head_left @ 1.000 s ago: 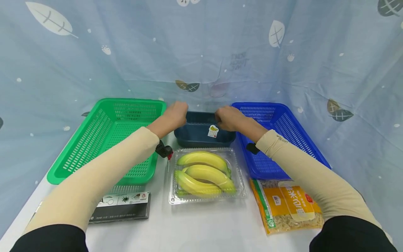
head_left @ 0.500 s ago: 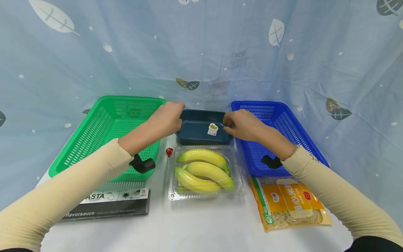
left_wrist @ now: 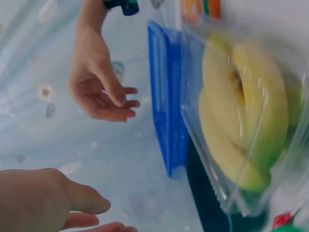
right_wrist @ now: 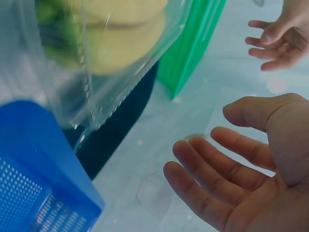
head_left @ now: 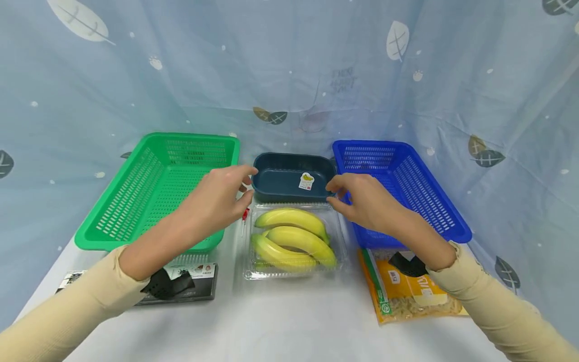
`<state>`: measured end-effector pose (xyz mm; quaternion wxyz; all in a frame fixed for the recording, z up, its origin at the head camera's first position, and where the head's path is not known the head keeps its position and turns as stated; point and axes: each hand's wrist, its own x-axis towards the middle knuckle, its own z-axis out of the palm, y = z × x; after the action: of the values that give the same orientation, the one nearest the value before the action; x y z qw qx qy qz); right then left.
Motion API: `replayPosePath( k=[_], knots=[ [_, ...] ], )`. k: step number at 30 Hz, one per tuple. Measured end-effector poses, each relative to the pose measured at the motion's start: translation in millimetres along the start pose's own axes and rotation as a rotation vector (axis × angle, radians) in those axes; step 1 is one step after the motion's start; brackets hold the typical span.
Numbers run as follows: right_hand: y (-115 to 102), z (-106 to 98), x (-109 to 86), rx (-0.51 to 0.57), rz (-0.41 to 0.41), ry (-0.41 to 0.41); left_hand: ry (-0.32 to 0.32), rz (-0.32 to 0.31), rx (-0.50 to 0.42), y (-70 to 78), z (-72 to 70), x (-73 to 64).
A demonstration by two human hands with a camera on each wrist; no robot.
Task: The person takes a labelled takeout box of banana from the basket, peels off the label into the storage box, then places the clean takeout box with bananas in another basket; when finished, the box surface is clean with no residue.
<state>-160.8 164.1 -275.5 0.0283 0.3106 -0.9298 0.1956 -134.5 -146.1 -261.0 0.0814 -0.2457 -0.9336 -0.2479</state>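
My left hand (head_left: 221,196) hovers with loosely bent fingers between the green basket (head_left: 113,201) and a dark blue tray (head_left: 276,178). Opposite it, my right hand (head_left: 364,201) is over the near left part of the blue basket (head_left: 445,206), fingers curved and parted. Both wrist views show the fingers spread with nothing in them. A small label (head_left: 306,181) with a banana picture lies in the tray. Directly in front of the tray stands a clear plastic box (head_left: 334,221), its lid down over several yellow bananas (head_left: 296,239).
A red lollipop (head_left: 245,214) lies left of the clear box, partly near my left fingers. A black-and-white pasta box (head_left: 205,289) lies at the left front, partly behind my wrist. At the right front is an orange food bag (head_left: 398,286). A patterned cloth (head_left: 289,75) hangs behind.
Both hands have drawn back toward me from the tray's ends, and their curled fingers have loosened. The tray and clear box keep their places while the camera view shifts slightly.
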Motion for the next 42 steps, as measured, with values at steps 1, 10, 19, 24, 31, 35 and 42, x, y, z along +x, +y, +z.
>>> replayPosePath(
  k=[1,10,19,24,31,35,42],
  knots=[
    [-1.2,1.5,-5.4,0.009,-0.003,0.009,0.012,0.005,-0.006,2.1,1.4,-5.9],
    [-8.6,12.8,-48.4,0.051,0.028,0.077,0.054,-0.005,-0.049,11.9,17.6,-54.2],
    [-19.1,30.8,-76.9,0.045,0.024,0.158,0.040,-0.086,-0.004,19.4,47.9,-82.7],
    [-20.5,45.9,-90.3,0.046,0.095,0.155,0.040,-0.151,-0.036,18.8,77.8,-95.8],
    [-17.7,72.3,-106.6,-0.040,0.150,0.219,0.091,-0.202,-0.194,8.5,110.5,-94.1],
    [-17.0,85.6,-113.8,-0.048,0.196,0.255,0.127,-0.256,-0.305,0.8,120.1,-82.3],
    [-16.7,103.3,-123.8,0.173,0.399,0.261,0.130,-0.370,-0.467,-11.7,132.7,-62.5]
  ],
)
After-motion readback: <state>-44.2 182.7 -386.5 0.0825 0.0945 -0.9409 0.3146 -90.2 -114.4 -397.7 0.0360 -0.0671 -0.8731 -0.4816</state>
